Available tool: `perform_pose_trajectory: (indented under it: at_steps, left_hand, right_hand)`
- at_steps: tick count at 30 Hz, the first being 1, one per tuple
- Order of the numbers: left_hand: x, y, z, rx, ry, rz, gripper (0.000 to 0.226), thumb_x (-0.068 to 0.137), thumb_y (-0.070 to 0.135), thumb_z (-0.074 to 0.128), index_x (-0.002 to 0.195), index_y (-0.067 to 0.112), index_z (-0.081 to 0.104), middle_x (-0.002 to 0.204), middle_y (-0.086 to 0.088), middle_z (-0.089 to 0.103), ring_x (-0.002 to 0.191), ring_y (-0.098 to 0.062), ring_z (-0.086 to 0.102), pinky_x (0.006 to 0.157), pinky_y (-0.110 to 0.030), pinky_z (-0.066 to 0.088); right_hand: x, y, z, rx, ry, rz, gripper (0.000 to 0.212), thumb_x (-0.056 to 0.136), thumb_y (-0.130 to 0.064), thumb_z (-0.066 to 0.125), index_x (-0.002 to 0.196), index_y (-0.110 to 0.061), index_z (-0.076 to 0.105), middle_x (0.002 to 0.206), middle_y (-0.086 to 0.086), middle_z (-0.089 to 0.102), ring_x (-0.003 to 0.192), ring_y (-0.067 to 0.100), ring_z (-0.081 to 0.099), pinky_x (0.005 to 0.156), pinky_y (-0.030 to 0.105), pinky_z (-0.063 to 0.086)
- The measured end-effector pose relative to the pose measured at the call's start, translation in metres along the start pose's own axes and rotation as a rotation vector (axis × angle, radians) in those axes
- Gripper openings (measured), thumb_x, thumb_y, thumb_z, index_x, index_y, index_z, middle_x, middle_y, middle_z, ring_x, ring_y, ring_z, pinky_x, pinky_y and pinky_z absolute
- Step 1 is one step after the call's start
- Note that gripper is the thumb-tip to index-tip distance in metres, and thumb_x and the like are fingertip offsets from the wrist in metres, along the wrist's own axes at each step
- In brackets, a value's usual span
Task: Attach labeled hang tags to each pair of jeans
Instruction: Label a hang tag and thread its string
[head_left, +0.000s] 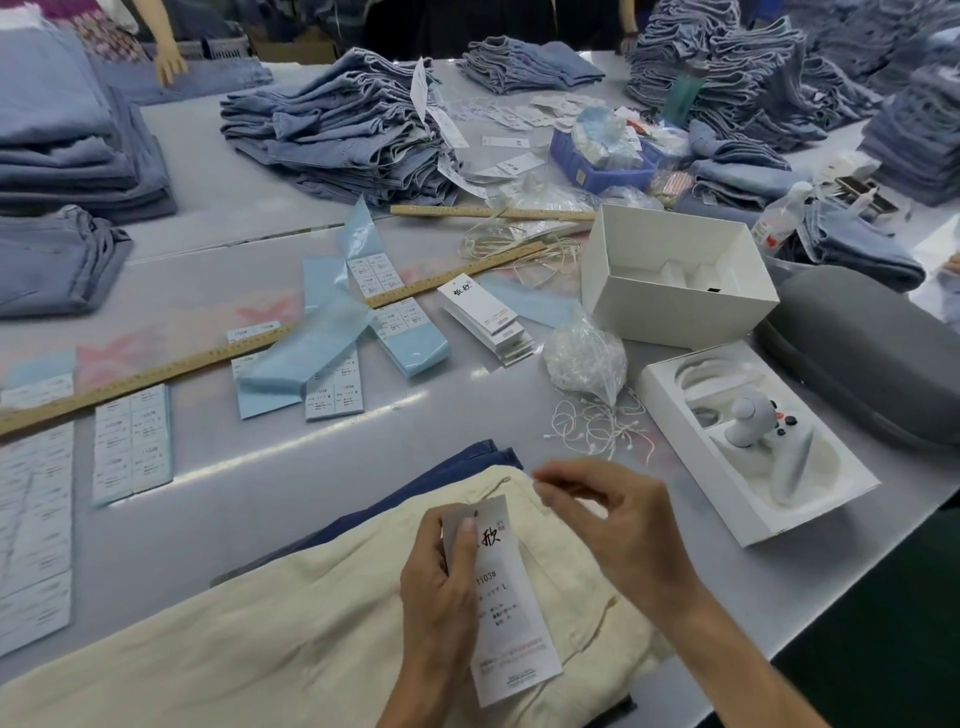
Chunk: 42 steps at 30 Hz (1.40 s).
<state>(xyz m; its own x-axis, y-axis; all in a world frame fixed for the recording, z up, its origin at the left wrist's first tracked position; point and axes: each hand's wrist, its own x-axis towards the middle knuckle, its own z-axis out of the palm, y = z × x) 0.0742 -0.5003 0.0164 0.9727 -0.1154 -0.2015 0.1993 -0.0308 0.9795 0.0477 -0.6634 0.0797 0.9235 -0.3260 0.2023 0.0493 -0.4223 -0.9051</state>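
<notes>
Sheets of printed size stickers (132, 444) lie at the table's left, near a long wooden ruler (249, 348). On the cream jeans (260, 634) at the near edge, the left hand (441, 587) grips a white hang tag (506, 603), thumb across its top. The right hand (613, 525) has fingers curled, fingertips pinched together just above the tag; what it pinches cannot be made out. Loose white strings (597, 423) lie further right

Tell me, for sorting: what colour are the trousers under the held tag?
Cream, with dark blue jeans beneath; head view.
</notes>
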Motion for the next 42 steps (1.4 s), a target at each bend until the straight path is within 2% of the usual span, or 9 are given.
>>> perform_pose_trajectory:
  at_steps: [5, 13, 18, 25, 28, 32, 35, 39, 42]
  left_hand:
    - [-0.014, 0.018, 0.003, -0.064, 0.042, 0.033, 0.021, 0.101, 0.019, 0.059, 0.095, 0.034, 0.072, 0.089, 0.006, 0.074, 0.079, -0.013, 0.069, 0.066, -0.023, 0.056]
    - [-0.025, 0.037, 0.000, -0.121, 0.023, 0.050, 0.034, 0.101, 0.008, 0.058, 0.095, 0.035, 0.078, 0.097, 0.004, 0.077, 0.091, -0.016, 0.072, 0.075, -0.023, 0.057]
    - [-0.025, 0.042, -0.002, -0.140, -0.051, 0.042, 0.039, 0.107, 0.018, 0.046, 0.102, 0.041, 0.077, 0.105, 0.005, 0.077, 0.098, -0.015, 0.071, 0.077, -0.029, 0.057]
    - [-0.014, 0.048, -0.025, -0.010, -0.358, 0.035, 0.055, 0.077, 0.012, 0.040, 0.106, 0.039, 0.078, 0.110, 0.010, 0.076, 0.101, -0.007, 0.070, 0.077, -0.022, 0.056]
    - [-0.001, 0.056, -0.042, 0.055, -0.549, -0.086, 0.056, 0.075, 0.014, 0.039, 0.103, 0.040, 0.080, 0.111, 0.012, 0.076, 0.101, -0.007, 0.070, 0.077, -0.029, 0.061]
    - [0.010, 0.066, -0.062, 0.059, -0.833, -0.265, 0.052, 0.083, 0.018, 0.039, 0.117, 0.032, 0.077, 0.133, 0.013, 0.067, 0.126, -0.014, 0.061, 0.090, -0.038, 0.059]
    - [0.008, 0.067, -0.056, 0.137, -0.752, -0.151, 0.043, 0.103, 0.007, 0.045, 0.105, 0.032, 0.080, 0.115, 0.006, 0.075, 0.114, -0.016, 0.067, 0.080, -0.033, 0.061]
    - [-0.001, 0.061, -0.039, 0.369, -0.506, 0.176, 0.029, 0.096, 0.010, 0.065, 0.088, 0.036, 0.077, 0.090, 0.010, 0.076, 0.092, -0.014, 0.073, 0.065, -0.031, 0.060]
    - [-0.007, 0.058, -0.032, 0.310, -0.499, 0.246, 0.022, 0.094, 0.012, 0.070, 0.090, 0.032, 0.077, 0.089, 0.008, 0.076, 0.090, -0.016, 0.073, 0.056, -0.028, 0.060]
  right_hand:
    - [-0.024, -0.007, 0.033, -0.189, 0.050, -0.148, 0.017, 0.084, -0.001, 0.078, 0.091, -0.016, 0.075, 0.088, -0.012, 0.070, 0.084, 0.009, 0.066, 0.076, 0.014, 0.049]
    - [-0.030, -0.006, 0.048, -0.306, 0.091, -0.210, 0.009, 0.091, -0.012, 0.073, 0.095, -0.018, 0.069, 0.092, -0.012, 0.062, 0.084, 0.007, 0.059, 0.075, 0.013, 0.045]
    - [-0.030, -0.006, 0.044, -0.425, 0.059, -0.262, 0.005, 0.093, -0.014, 0.067, 0.096, -0.015, 0.071, 0.093, -0.008, 0.062, 0.084, 0.007, 0.058, 0.076, 0.022, 0.051]
    - [-0.026, -0.014, 0.025, -0.537, -0.031, -0.265, 0.013, 0.087, -0.007, 0.076, 0.091, -0.017, 0.068, 0.089, -0.009, 0.062, 0.082, 0.008, 0.057, 0.077, 0.013, 0.044]
    - [-0.030, -0.017, 0.018, -0.502, -0.057, -0.220, 0.016, 0.087, -0.008, 0.077, 0.087, -0.020, 0.066, 0.085, -0.014, 0.059, 0.079, 0.002, 0.052, 0.074, 0.010, 0.039]
    - [-0.039, -0.019, 0.014, -0.470, -0.070, -0.184, 0.014, 0.086, -0.013, 0.078, 0.087, -0.022, 0.067, 0.083, -0.014, 0.060, 0.077, 0.003, 0.053, 0.069, 0.015, 0.044]
    - [-0.046, -0.019, 0.014, -0.451, -0.078, -0.136, 0.013, 0.086, -0.016, 0.078, 0.086, -0.023, 0.067, 0.083, -0.018, 0.057, 0.077, 0.000, 0.051, 0.069, 0.012, 0.043]
    - [-0.053, -0.023, 0.016, -0.421, -0.079, -0.085, 0.010, 0.088, -0.022, 0.077, 0.086, -0.025, 0.067, 0.082, -0.019, 0.059, 0.075, 0.003, 0.054, 0.066, 0.012, 0.044]
    - [-0.054, -0.023, 0.013, -0.377, -0.037, 0.007, 0.009, 0.088, -0.023, 0.078, 0.085, -0.025, 0.070, 0.080, -0.017, 0.062, 0.076, 0.009, 0.057, 0.065, 0.014, 0.045]
